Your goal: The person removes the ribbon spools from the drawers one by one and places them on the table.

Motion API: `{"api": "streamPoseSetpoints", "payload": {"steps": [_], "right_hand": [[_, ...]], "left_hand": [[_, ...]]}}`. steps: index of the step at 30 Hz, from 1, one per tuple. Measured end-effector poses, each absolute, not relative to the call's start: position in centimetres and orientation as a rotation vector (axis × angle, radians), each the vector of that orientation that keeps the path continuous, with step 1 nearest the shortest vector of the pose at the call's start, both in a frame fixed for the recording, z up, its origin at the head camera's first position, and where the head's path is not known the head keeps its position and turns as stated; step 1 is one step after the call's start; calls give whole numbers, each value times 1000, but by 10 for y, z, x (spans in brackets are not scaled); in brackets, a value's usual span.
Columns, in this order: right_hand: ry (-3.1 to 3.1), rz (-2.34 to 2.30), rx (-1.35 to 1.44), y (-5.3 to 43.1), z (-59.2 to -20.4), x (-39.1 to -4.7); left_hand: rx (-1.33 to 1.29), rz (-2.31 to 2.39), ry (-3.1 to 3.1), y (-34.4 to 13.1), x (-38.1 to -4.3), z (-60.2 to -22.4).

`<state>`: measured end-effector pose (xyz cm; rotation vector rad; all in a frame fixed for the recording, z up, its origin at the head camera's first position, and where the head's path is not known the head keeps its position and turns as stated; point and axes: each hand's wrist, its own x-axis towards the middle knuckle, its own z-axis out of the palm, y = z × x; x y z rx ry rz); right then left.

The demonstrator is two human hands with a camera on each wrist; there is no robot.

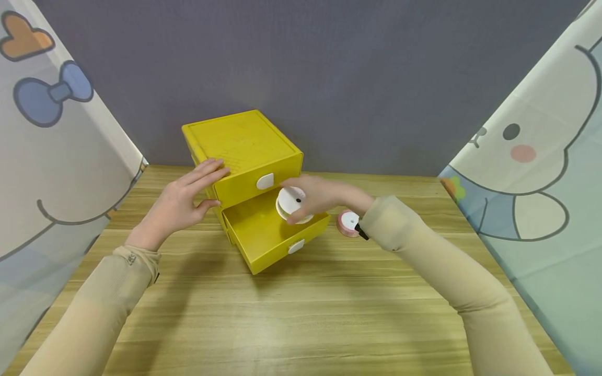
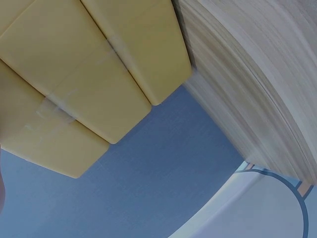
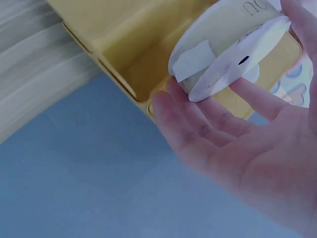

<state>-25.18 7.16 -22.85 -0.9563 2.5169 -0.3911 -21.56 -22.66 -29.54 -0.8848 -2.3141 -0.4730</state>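
A yellow drawer cabinet (image 1: 242,141) stands at an angle on the table, its lower drawer (image 1: 254,224) pulled out. My left hand (image 1: 181,201) rests on the cabinet's near left corner, fingers lying on the top and thumb low by the front edge. In the left wrist view the cabinet's side (image 2: 94,69) fills the upper left. My right hand (image 1: 317,196) grips a white ribbon spool (image 1: 288,201) over the open drawer. Seen from the right wrist, fingers and thumb hold the spool (image 3: 233,49) by its discs, and pale ribbon shows between them.
A pink ribbon spool (image 1: 348,223) lies on the wooden table (image 1: 291,313) to the right of the drawer, below my right wrist. Behind the cabinet rises a grey cloth backdrop (image 1: 329,89). Printed cartoon curtains (image 1: 527,172) border both sides.
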Motion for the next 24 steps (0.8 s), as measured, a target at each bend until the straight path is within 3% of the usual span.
{"api": "streamPoseSetpoints", "payload": {"steps": [14,24], "right_hand": [[2621,-478,-799,116,-214,-247],[2661,-511,-818,154,-226,-247]], "left_hand": [[-879,-483,-2325,-225,-215,-296],[-879,-472,-2325,-226,-215,-296]]}}
